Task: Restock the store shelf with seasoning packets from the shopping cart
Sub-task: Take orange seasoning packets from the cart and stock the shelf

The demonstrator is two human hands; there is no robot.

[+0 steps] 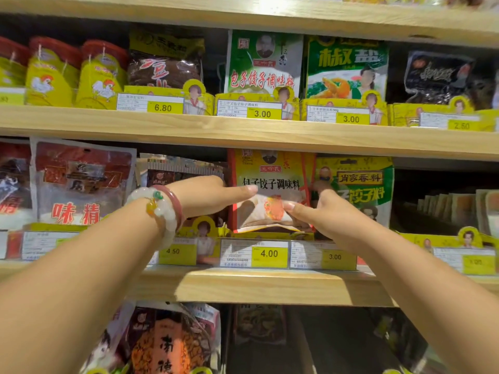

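A yellow and red seasoning packet (272, 182) stands upright on the middle shelf (270, 286), behind a 4.00 price tag (253, 253). My left hand (208, 197), with bracelets on the wrist, holds the packet's left side. Its thumb lies across the packet's front and its other fingers are hidden behind the packet's edge. My right hand (321, 211) touches the front of the packet low on the right with straight fingers, thumb raised. The shopping cart is out of view.
A green and yellow packet (361, 184) stands just right of the held one, and dark and red packets (81, 182) stand to the left. The upper shelf (243, 130) carries green packets and yellow chicken bouillon bags. More packets lie on the shelf below.
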